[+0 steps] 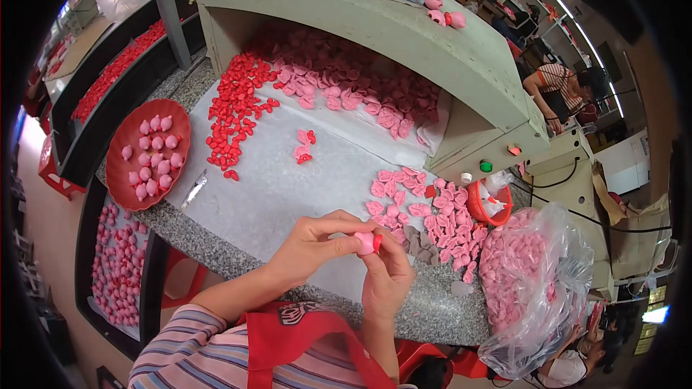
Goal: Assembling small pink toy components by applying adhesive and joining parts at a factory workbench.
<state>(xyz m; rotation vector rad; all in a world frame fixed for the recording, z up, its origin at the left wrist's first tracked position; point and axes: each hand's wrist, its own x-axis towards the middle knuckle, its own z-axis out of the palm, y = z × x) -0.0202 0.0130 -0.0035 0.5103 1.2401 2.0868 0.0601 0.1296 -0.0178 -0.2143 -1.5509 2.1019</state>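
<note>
both my hands meet over the worktop (238,252) edge: left hand (306,248) and right hand (387,279) have fingers closed on one pink piece (367,243) between them. pink pile (425,216) just beyond, red plate (148,153) far left.

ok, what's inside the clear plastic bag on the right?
The clear plastic bag is packed with small pink pieces, visible through the film. Whatever lies deeper or at the bottom is covered by them and the crumpled plastic.

A factory assembly bench (216,245) (stone-topped), heaped with pink parts (346,79) and red parts (234,112).
</note>
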